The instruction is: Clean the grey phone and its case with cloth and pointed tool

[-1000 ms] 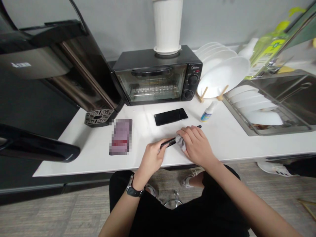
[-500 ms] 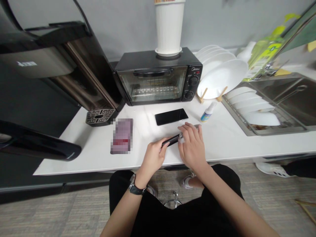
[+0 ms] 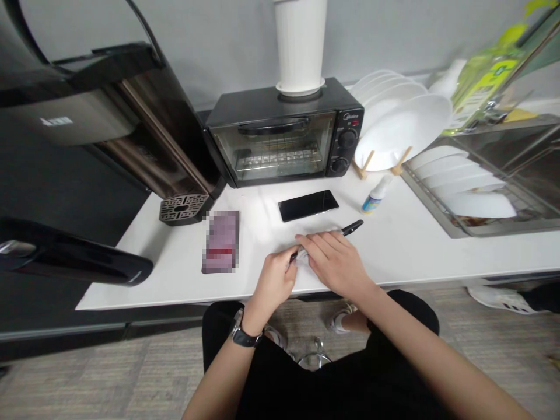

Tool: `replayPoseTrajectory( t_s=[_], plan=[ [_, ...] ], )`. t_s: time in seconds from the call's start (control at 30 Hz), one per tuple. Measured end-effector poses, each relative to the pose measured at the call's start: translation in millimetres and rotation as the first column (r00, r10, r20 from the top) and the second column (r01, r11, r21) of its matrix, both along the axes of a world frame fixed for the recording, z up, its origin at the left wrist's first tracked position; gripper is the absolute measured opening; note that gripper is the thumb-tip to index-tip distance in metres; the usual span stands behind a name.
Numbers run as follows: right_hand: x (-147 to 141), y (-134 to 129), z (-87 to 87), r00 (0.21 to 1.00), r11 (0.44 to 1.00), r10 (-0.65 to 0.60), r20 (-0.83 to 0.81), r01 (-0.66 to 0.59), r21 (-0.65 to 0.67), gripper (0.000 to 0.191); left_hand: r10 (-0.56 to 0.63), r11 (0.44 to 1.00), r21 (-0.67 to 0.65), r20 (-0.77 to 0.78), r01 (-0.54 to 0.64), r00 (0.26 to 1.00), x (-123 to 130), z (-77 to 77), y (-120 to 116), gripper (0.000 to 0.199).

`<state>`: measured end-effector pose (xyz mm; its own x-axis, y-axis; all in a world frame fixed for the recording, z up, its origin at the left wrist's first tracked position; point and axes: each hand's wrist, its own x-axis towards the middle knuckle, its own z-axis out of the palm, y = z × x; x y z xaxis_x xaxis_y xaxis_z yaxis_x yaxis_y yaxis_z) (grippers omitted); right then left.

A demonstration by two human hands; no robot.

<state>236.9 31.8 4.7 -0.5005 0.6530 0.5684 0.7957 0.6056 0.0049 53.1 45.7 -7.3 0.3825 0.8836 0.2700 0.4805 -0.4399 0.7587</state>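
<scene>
The left hand (image 3: 276,281) is clamped on the near end of a slim black object (image 3: 352,227), and the right hand (image 3: 333,258) closes over its middle with a pale cloth (image 3: 301,255), the far end jutting out past the fingers. Beyond them lie a black phone (image 3: 308,205) and, to its right, a spray bottle (image 3: 375,196).
</scene>
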Motion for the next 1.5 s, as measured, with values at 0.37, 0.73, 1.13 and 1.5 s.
replayPoseTrajectory(
  t_s=[0.37, 0.73, 1.13, 1.5],
  plan=[
    [89, 18, -5.9, 0.984, 0.989, -0.148, -0.094, 0.148, -0.006, 0.021, 0.027, 0.997, -0.077, 0.02, -0.025, 0.999, 2, -0.1, 1, 0.028],
    [-18, -10, -4.7, 0.926, 0.98, -0.191, -0.326, 0.162, -0.114, 0.043, 0.035, 0.999, -0.004, 0.007, -0.035, 0.999, 4, -7.6, 2, 0.021],
    [-11, -9, -3.5, 0.998, 0.999, 0.045, -0.048, -0.046, -0.02, 0.046, -0.025, 0.997, 0.073, -0.011, 0.026, 1.0, -5, -14.7, -2, 0.02],
    [75, 12, -4.1, 0.989, 0.99, -0.14, -0.045, 0.141, 0.014, 0.027, 0.007, 0.998, -0.066, 0.01, -0.006, 1.0, 2, 1.3, -2, 0.027]
  ],
)
